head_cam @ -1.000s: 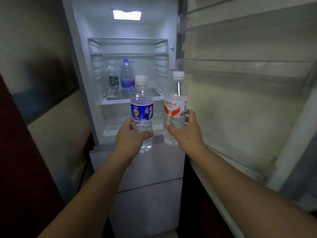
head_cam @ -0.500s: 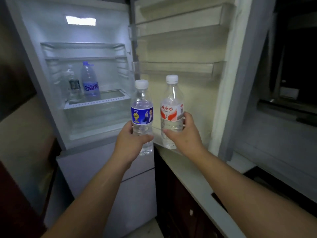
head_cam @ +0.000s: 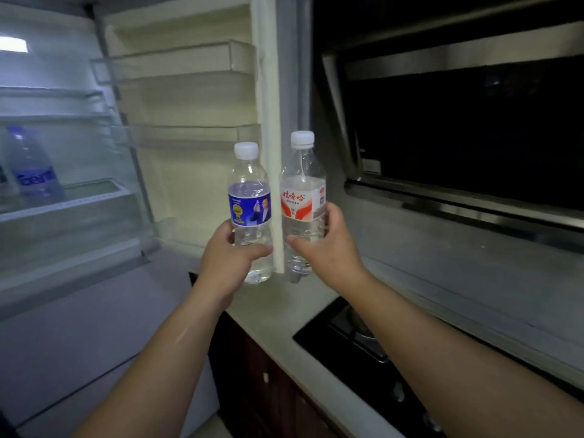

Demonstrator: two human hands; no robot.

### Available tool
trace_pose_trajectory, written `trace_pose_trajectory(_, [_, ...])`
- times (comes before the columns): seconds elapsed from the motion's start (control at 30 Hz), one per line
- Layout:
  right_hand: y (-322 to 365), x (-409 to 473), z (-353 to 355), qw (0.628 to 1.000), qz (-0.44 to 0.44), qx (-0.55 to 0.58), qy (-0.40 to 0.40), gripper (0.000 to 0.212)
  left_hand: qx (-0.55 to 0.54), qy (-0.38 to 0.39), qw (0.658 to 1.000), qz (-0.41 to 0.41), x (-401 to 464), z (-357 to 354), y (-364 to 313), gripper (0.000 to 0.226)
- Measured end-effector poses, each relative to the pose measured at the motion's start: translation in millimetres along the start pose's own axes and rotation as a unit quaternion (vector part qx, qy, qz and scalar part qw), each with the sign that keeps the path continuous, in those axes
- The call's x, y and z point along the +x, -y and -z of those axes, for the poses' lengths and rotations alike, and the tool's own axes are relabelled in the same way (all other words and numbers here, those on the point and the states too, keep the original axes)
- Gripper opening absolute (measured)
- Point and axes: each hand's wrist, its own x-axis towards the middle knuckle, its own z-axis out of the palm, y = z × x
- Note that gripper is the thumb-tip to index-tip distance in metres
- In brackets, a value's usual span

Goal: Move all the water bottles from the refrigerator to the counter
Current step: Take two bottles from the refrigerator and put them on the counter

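My left hand [head_cam: 226, 259] grips a clear water bottle with a blue label [head_cam: 249, 197] around its lower half. My right hand [head_cam: 328, 245] grips a taller clear bottle with a red and white label [head_cam: 302, 191]. Both bottles are upright, side by side, held in the air in front of the open refrigerator door's edge and above the pale counter [head_cam: 284, 320]. A large bottle with a blue label [head_cam: 33, 172] stands on a shelf inside the lit refrigerator [head_cam: 72, 200] at the far left.
The open refrigerator door [head_cam: 196, 153] with bare door shelves stands behind the bottles. A black gas hob [head_cam: 354, 346] is set into the counter at the right. A steel range hood [head_cam: 458, 128] hangs above it. Dark cabinet fronts [head_cam: 259, 374] run below the counter.
The view has swung right, from the refrigerator's inside towards the counter and hob. Both hands have carried their bottles along, from in front of the shelves to above the counter's left end.
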Motion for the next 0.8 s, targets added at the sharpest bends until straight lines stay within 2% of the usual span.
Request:
trace_pose_trajectory(0.37, [-25.8, -60.3, 185.4, 0.994, -0.037, -0.041, -0.099, 0.062, -0.031, 0.126, 0.991, 0.006, -72.2, -174.0, -30.2, 0.047])
trace_pose_trajectory(0.63, [-50.0, -100.3, 298.7, 0.983, -0.047, -0.067, -0.166, 0.071, -0.046, 0.197, 0.979, -0.004, -127.0, -284.5, -46.8, 0.046])
trace_pose_trajectory(0.8, [-62.2, -129.1, 360.1, 0.972, -0.053, -0.089, -0.211, 0.069, -0.039, 0.253, 0.967, -0.009, -154.1, -345.0, -51.5, 0.05])
